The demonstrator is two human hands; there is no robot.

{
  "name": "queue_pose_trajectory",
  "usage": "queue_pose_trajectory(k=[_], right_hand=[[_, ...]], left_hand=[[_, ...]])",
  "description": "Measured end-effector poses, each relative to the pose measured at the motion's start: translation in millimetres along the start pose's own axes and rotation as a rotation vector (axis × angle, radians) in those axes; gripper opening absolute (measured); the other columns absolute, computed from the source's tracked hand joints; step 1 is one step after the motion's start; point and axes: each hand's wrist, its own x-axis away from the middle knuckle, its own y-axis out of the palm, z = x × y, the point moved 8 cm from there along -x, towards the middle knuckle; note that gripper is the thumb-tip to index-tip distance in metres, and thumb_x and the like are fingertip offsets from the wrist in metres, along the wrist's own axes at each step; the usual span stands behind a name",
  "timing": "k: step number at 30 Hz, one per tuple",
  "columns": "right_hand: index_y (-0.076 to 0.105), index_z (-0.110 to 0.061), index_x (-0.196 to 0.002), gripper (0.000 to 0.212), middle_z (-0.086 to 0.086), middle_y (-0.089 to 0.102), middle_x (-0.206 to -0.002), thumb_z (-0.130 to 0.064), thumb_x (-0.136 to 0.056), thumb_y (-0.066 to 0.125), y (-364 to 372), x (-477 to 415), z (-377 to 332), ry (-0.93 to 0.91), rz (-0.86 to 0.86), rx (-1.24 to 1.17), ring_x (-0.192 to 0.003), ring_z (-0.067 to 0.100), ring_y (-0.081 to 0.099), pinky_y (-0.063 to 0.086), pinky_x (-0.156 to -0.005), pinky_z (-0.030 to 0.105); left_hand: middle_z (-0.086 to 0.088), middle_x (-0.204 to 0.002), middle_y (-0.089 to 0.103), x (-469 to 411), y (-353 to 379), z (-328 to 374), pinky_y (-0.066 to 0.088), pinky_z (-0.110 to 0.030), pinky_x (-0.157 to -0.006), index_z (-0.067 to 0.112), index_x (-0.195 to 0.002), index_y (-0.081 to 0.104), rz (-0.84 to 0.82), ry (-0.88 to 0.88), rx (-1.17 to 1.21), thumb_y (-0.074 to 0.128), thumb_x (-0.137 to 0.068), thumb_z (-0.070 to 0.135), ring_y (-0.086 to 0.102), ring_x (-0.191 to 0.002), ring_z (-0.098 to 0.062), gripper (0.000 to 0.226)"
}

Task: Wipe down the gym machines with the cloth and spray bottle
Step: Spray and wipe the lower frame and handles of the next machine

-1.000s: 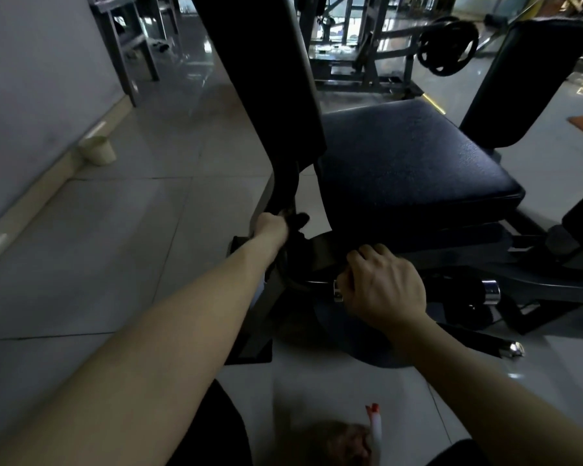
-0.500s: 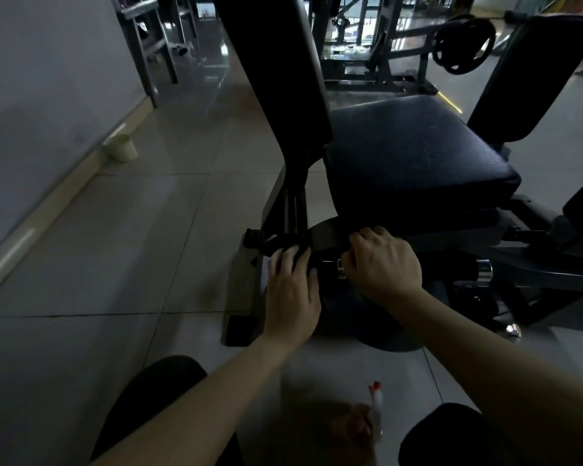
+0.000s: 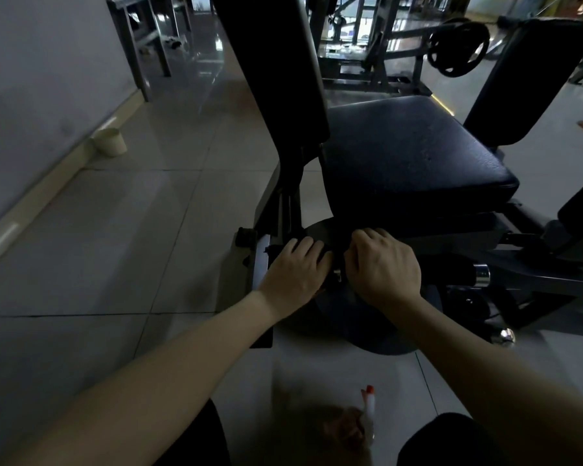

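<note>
Cloth [image 3: 325,255], limp, lies bunched under the left hand [image 3: 295,269], whose fingers press it flat on the frame [image 3: 519,284] below the seat [image 3: 411,156]; the right hand [image 3: 384,267] curls round the frame beside it. Being soft, it likely moulds to edges under a flat palm.

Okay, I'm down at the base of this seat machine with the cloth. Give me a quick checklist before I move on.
1. Cloth under left hand, against the frame: ok.
2. Right hand grip: fingers curled below the seat pad, what they hold is hidden: cannot tell.
3. Spray bottle on the floor, close by, looks within reach: ok.
4. Seat pad wiped: too dark, cannot tell.
5. Cup by the wall, well away from the machine: ok.
</note>
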Motion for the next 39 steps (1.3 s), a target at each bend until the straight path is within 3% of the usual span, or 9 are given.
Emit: queue_pose_trajectory(k=[5, 12, 17, 21, 25, 29, 31, 36, 39], right_hand=[[0.051, -0.02, -0.076, 0.024, -0.003, 0.059, -0.076, -0.033, -0.096, 0.049, 4.0, 1.6, -0.7, -0.008, -0.019, 0.03, -0.071, 0.017, 0.054, 0.038, -0.049, 0.031], [0.052, -0.02, -0.074, 0.022, -0.004, 0.058, -0.074, -0.032, -0.092, 0.053, 0.8, 1.8, 0.6, 0.015, 0.003, -0.014, -0.071, 0.017, 0.055, 0.044, -0.051, 0.034], [0.054, -0.02, -0.075, 0.023, -0.004, 0.06, -0.076, -0.033, -0.093, 0.053, 2.6, 0.8, 0.0, 0.043, -0.013, 0.002, -0.074, 0.018, 0.056, 0.046, -0.054, 0.035], [0.051, -0.02, -0.072, 0.025, -0.005, 0.055, -0.073, -0.033, -0.094, 0.051, -0.5, 1.7, 2.0, 0.069, 0.007, -0.062, -0.07, 0.016, 0.053, 0.044, -0.053, 0.035], [0.049, -0.02, -0.07, 0.027, -0.005, 0.056, -0.072, -0.034, -0.093, 0.05, -1.4, 0.2, 4.4, 0.086, 0.016, -0.06, -0.069, 0.017, 0.053, 0.043, -0.053, 0.034], [0.05, -0.019, -0.071, 0.025, -0.003, 0.057, -0.071, -0.032, -0.092, 0.054, -2.5, 1.0, 1.4, 0.068, 0.03, -0.037, -0.069, 0.018, 0.054, 0.042, -0.051, 0.032], [0.052, -0.019, -0.073, 0.024, -0.003, 0.058, -0.073, -0.032, -0.092, 0.053, -0.8, 0.7, 0.8, 0.055, 0.024, -0.014, -0.07, 0.018, 0.055, 0.043, -0.05, 0.033], [0.056, -0.019, -0.078, 0.019, -0.002, 0.062, -0.079, -0.034, -0.091, 0.055, 6.2, -0.9, 1.4, 0.055, -0.028, 0.046, -0.075, 0.019, 0.057, 0.041, -0.052, 0.032], [0.057, -0.019, -0.079, 0.019, -0.002, 0.063, -0.08, -0.034, -0.091, 0.056, 5.5, -1.3, 2.1, 0.071, -0.029, 0.065, -0.076, 0.019, 0.058, 0.04, -0.052, 0.031]], left_hand=[[-0.012, -0.101, 0.058, 8.8, 0.2, 1.0, 0.043, -0.04, -0.081, 0.008, -0.112, 0.055, 0.038, -0.138, 0.105, 0.065, -0.093, 0.023, 0.054, -0.091, -0.03, 0.026], [-0.016, -0.149, 0.041, 59.0, 24.4, -32.5, 0.033, -0.053, -0.116, 0.003, -0.147, 0.04, 0.008, -0.387, 0.416, 0.054, -0.097, 0.055, 0.037, -0.141, -0.033, 0.074], [-0.011, -0.151, 0.04, 50.2, 7.1, -11.3, 0.029, -0.052, -0.116, 0.005, -0.145, 0.044, 0.038, -0.562, 0.674, 0.03, -0.101, 0.063, 0.031, -0.146, -0.027, 0.075], [-0.008, -0.153, 0.043, 41.9, -6.6, 27.6, 0.02, -0.055, -0.121, 0.005, -0.148, 0.043, 0.09, -0.49, 0.744, 0.035, -0.102, 0.041, 0.032, -0.148, -0.023, 0.059], [-0.014, -0.139, 0.058, 32.8, -1.3, 6.0, 0.039, -0.048, -0.113, 0.003, -0.141, 0.054, 0.05, -0.182, 0.543, 0.044, -0.097, 0.019, 0.051, -0.131, -0.028, 0.047], [-0.015, -0.113, 0.063, 16.9, 4.3, -17.6, 0.049, -0.039, -0.092, 0.005, -0.122, 0.055, 0.065, 0.112, 0.301, 0.069, -0.086, 0.026, 0.051, -0.105, -0.027, 0.043], [-0.016, -0.108, 0.063, 11.0, 7.9, -24.2, 0.049, -0.039, -0.087, 0.007, -0.113, 0.05, 0.101, 0.1, 0.243, 0.074, -0.084, 0.037, 0.049, -0.1, -0.027, 0.048], [-0.011, -0.083, 0.064, -4.6, -0.3, -28.2, 0.036, -0.027, -0.07, 0.007, -0.086, 0.064, 0.238, -0.163, 0.363, 0.04, -0.104, 0.037, 0.054, -0.077, -0.024, 0.043], [-0.006, -0.079, 0.063, -5.9, -9.6, -27.1, 0.03, -0.026, -0.073, 0.009, -0.082, 0.064, 0.216, -0.352, 0.418, 0.048, -0.096, 0.033, 0.056, -0.076, -0.022, 0.032]])
